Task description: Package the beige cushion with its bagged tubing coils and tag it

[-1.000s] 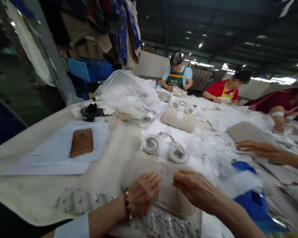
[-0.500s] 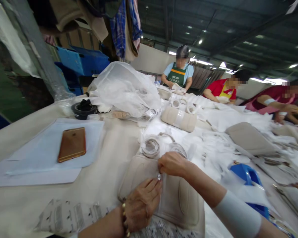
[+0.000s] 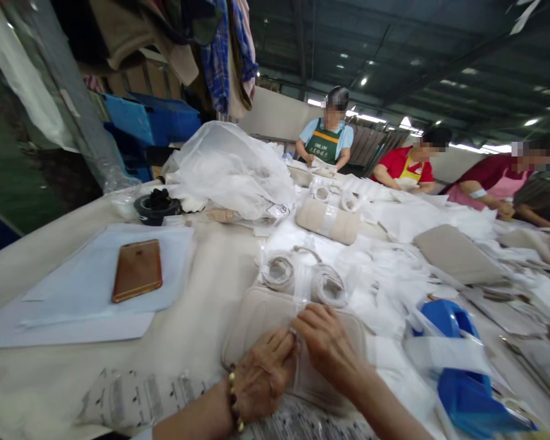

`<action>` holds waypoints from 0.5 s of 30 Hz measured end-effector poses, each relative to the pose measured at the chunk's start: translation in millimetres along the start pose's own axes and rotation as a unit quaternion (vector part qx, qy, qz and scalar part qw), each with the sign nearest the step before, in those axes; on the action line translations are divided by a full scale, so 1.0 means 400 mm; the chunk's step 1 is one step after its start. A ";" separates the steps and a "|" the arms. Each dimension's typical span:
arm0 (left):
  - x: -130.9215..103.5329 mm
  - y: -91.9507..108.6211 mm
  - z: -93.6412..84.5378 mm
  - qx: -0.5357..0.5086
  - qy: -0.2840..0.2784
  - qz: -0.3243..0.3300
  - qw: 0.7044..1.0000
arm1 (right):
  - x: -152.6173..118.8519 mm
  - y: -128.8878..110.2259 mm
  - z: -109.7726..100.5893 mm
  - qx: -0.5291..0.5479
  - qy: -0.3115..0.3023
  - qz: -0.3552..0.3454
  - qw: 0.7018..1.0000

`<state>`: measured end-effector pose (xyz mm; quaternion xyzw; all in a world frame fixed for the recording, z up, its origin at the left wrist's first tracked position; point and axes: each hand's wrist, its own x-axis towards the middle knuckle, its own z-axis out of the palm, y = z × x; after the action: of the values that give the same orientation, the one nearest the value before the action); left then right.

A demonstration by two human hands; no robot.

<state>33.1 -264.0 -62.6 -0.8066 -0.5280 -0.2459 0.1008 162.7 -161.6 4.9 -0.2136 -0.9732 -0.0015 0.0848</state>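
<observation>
Bunching the left hand [image 3: 264,377] and right hand [image 3: 326,343] together on the padded, beige, soft-looking bag [image 3: 264,308], left of the blue plastic tape dispenser [image 3: 462,391] — can't tell how tightly pinched, or on what. Might wrinkle the clear plastic strip [image 3: 302,288] by tugging unevenly, or dent the bag by pressing too hard.

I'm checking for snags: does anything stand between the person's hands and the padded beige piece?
Nothing visible does: the left hand and right hand both touch the padded beige piece, near a clear strip at its middle. The two pale coiled straps lie at its far edge, out of the way.
</observation>
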 end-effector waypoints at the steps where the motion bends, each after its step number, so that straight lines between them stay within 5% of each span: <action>1: -0.002 0.003 -0.001 0.000 0.013 -0.010 1.000 | -0.033 -0.020 0.028 0.016 0.059 -0.013 0.998; 4: -0.009 0.007 -0.007 0.010 0.068 -0.010 0.998 | -0.103 -0.070 0.100 0.005 0.158 -0.026 0.987; 7: -0.009 0.000 -0.014 0.036 0.088 0.009 0.995 | -0.133 -0.097 0.100 0.044 0.123 0.004 0.991; 10: 0.002 -0.009 -0.025 0.068 0.085 0.052 0.993 | -0.178 -0.085 0.022 0.130 0.135 0.039 0.982; 12: 0.009 -0.011 -0.032 0.080 0.086 0.075 0.990 | -0.244 -0.038 -0.045 0.112 0.230 0.103 0.961; 15: 0.016 -0.011 -0.038 0.084 0.100 0.093 0.987 | -0.387 0.096 -0.123 -0.009 0.385 0.326 0.863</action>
<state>26.9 -263.5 -46.8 -0.8120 -0.4571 -0.2696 0.2431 325.3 -192.8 26.4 -0.5022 -0.7380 -0.0647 0.4462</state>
